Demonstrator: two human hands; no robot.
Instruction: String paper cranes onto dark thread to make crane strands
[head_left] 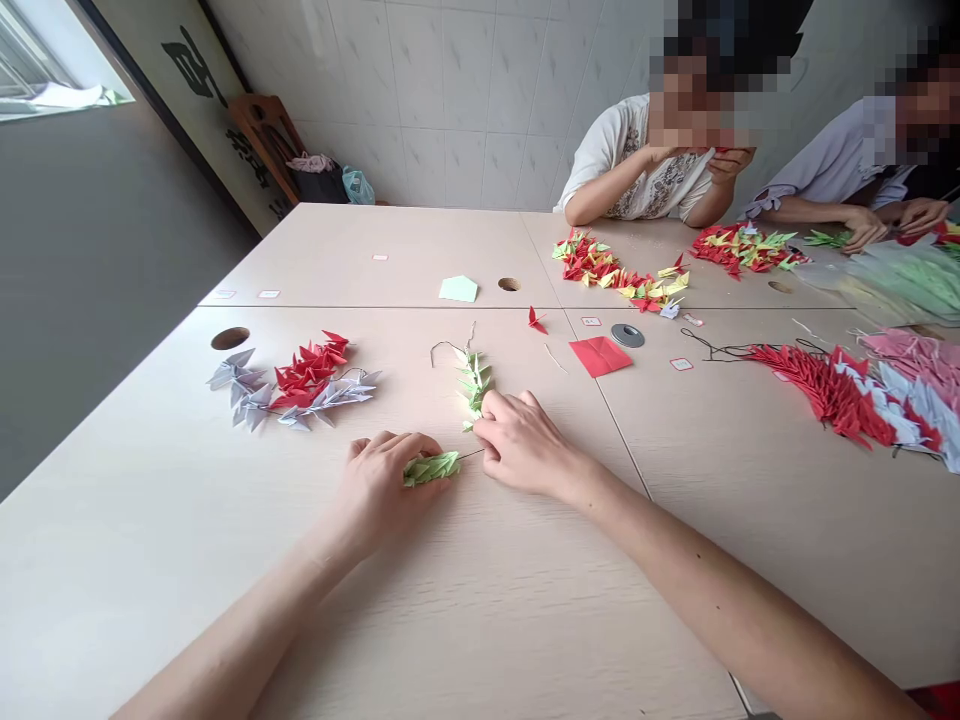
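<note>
My left hand (379,485) rests on the table, fingers curled round a short bundle of green folded paper pieces (431,467). My right hand (521,440) is closed in a pinch at the near end of a string of pale green and white paper pieces (474,382), which runs away from me along a thin wire (444,346). A thin thread runs between the two hands.
A pile of red and grey paper pieces (289,385) lies to the left beside a table hole (230,338). A red paper square (600,355) and a tape ring (627,335) lie ahead right. Long red, white and pink strings (862,395) lie at right. Two people sit opposite with more piles (622,272).
</note>
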